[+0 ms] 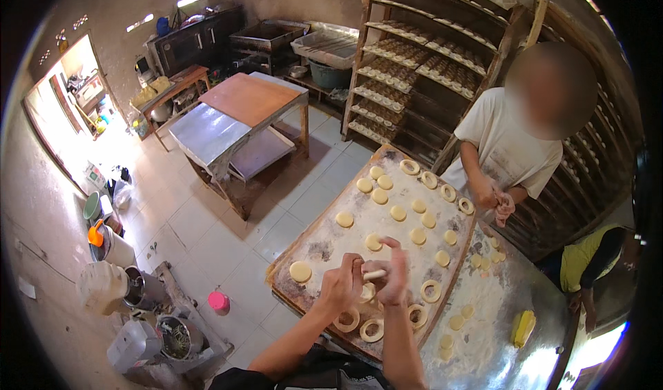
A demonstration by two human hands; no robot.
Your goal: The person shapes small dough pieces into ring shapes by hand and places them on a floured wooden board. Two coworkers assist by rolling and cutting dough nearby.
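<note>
Between my hands, above a floured board (321, 252), is a pale piece of dough (375, 274). My left hand (342, 281) has its fingers closed on one end of it. The other end meets my right hand (395, 272), whose thumb and fingers bend around it, with the upper fingers blurred by motion. Flat dough rounds lie on the board, one (300, 272) left of my left hand and another (373, 242) just beyond my hands. Dough rings sit close below, including one (371, 330) between my forearms and another (416, 316) beside my right wrist.
Across the board a co-worker (511, 141) stands with both hands together. A metal table (476, 335) adjoins on the right, bearing dough rounds and a yellow packet (524, 328). Wooden racks (359, 79) with filled trays rise behind. Another table (207, 131) stands far left.
</note>
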